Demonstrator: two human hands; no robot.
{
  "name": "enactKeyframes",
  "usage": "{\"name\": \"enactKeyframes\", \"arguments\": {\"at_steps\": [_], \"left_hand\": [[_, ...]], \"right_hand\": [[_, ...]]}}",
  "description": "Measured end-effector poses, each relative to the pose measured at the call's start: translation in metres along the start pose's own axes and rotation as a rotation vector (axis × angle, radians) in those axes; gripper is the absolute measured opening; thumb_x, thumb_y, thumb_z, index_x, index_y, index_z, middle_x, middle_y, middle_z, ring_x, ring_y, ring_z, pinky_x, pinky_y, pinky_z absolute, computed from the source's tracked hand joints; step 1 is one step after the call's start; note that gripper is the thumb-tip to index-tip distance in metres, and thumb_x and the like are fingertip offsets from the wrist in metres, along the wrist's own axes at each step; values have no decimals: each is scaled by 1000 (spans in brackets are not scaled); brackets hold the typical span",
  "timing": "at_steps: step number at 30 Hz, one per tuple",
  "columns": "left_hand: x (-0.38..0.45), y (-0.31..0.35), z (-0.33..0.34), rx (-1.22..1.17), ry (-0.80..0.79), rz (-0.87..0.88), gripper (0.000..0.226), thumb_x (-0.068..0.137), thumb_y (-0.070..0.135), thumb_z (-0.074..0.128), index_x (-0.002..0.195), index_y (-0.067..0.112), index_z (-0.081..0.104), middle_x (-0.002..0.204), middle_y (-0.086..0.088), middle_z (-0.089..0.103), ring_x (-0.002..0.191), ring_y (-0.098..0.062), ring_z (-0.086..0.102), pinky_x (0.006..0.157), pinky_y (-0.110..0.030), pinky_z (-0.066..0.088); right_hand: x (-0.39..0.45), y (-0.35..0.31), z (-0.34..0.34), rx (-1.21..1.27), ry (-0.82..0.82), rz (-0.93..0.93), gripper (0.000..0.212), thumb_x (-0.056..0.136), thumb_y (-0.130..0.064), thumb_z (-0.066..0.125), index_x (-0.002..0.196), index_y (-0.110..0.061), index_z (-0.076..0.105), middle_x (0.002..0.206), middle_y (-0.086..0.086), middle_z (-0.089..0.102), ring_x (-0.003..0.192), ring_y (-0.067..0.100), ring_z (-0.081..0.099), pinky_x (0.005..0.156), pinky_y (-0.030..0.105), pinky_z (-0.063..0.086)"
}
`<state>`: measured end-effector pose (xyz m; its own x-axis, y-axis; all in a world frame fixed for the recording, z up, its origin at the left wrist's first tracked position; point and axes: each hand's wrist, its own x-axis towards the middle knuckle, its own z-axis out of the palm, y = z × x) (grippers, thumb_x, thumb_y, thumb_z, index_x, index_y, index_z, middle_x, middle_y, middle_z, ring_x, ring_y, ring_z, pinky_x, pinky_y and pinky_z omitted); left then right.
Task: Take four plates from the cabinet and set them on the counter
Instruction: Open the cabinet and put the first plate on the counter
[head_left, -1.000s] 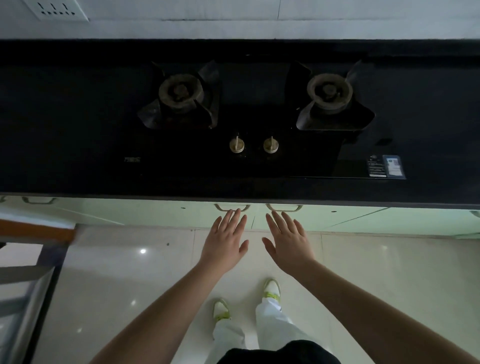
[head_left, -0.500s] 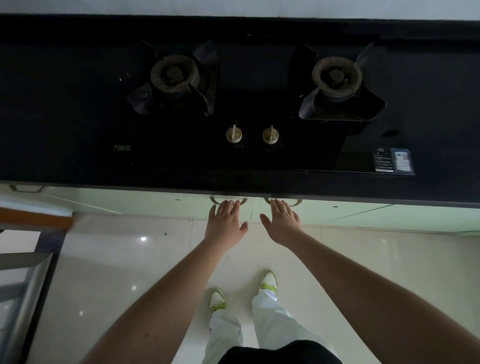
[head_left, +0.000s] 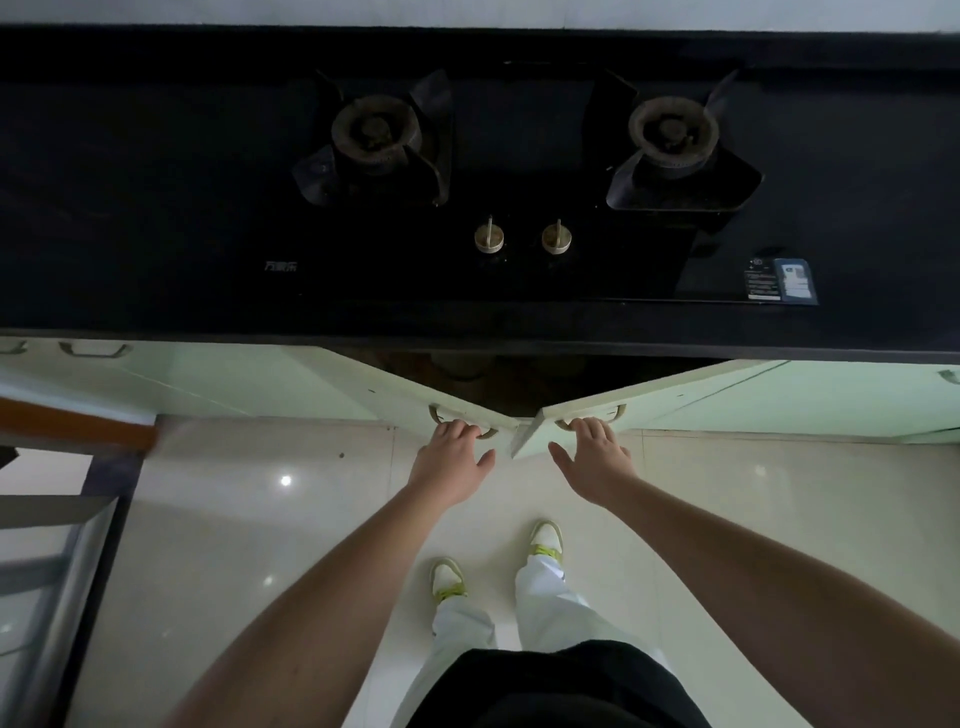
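Below the black counter (head_left: 130, 208), two pale green cabinet doors stand partly swung out toward me. My left hand (head_left: 451, 460) grips the handle of the left door (head_left: 395, 387), fingers curled over it. My right hand (head_left: 595, 457) grips the handle of the right door (head_left: 660, 395) the same way. Between the doors a dark wedge of the cabinet interior (head_left: 519, 376) shows, with dim round shapes inside that I cannot make out as plates. No plates stand on the counter.
A two-burner gas hob (head_left: 519, 171) with two knobs (head_left: 522, 238) fills the counter's middle. More green doors with handles run left (head_left: 93, 349) and right. A metal-framed object (head_left: 47, 571) stands at lower left. My feet (head_left: 496, 561) are on the glossy tile floor.
Both hands reached forward to the two handles, closed on them and pulled; the two doors, shut before, now swing outward and the cabinet's dark inside shows.
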<state>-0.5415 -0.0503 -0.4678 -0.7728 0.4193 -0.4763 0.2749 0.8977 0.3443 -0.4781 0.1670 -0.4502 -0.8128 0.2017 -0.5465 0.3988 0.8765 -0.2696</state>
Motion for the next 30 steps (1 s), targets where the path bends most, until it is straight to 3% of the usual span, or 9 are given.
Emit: {"name": "enactKeyframes", "arguments": {"at_steps": [6,9,13,16,20,23,26,28,30], "left_hand": [[-43,-22,12,101,9,33,57,97,58,31,133,16,49,137,-3,49,129,-21,40,97,-39,45],[-72,-40,22,206,20,68,59,96,60,28,131,18,49,135,-2,49,128,-20,40,90,-39,46],[-99,-54,28,151,0,3,68,93,66,20,129,19,52,134,0,47,130,-16,37,91,-41,43],[-110,-57,28,92,44,-67,75,91,69,19,120,13,61,128,-2,51,124,-18,42,87,-41,41],[-119,-58,33,-30,144,-170,71,91,68,32,114,9,63,125,-4,53,116,-22,49,82,-38,39],[-126,-48,36,-159,244,-258,65,87,63,52,117,6,55,126,-11,53,118,-31,49,89,-42,39],[-136,-36,35,-280,433,-322,91,78,54,71,142,2,33,149,-28,31,137,-41,32,108,-51,32],[-135,-31,32,-146,444,-206,92,86,49,64,154,9,15,160,-22,13,147,-36,15,118,-49,17],[-130,-28,33,76,345,-11,67,98,37,46,155,18,18,163,-13,11,150,-30,5,121,-46,5]], "right_hand": [[-41,8,19,11,6,120,76,90,-71,25,142,-16,36,150,4,34,139,24,32,110,46,32],[-64,19,28,-22,-18,168,86,87,-75,18,146,-14,31,159,5,23,146,23,20,114,46,24],[-98,39,41,-27,-20,244,96,84,-79,13,151,-11,26,162,4,17,149,19,9,118,46,15],[-119,56,47,17,-39,342,93,87,-76,15,153,-11,21,162,4,16,149,18,10,118,44,12],[-141,83,49,58,-23,407,75,95,-65,21,150,-15,30,158,4,25,147,18,15,116,46,18],[-152,97,46,90,-52,422,64,98,-56,23,151,-21,29,157,2,26,146,19,14,115,47,19],[-162,103,47,156,28,482,71,97,-56,30,152,-12,20,160,7,18,146,23,17,117,45,18],[-170,103,51,130,168,472,76,98,-50,36,154,-10,4,163,10,5,149,25,11,120,42,9],[-178,106,55,-35,260,335,72,101,-34,35,154,-16,-10,163,6,-8,150,22,-3,119,37,-2]]}}
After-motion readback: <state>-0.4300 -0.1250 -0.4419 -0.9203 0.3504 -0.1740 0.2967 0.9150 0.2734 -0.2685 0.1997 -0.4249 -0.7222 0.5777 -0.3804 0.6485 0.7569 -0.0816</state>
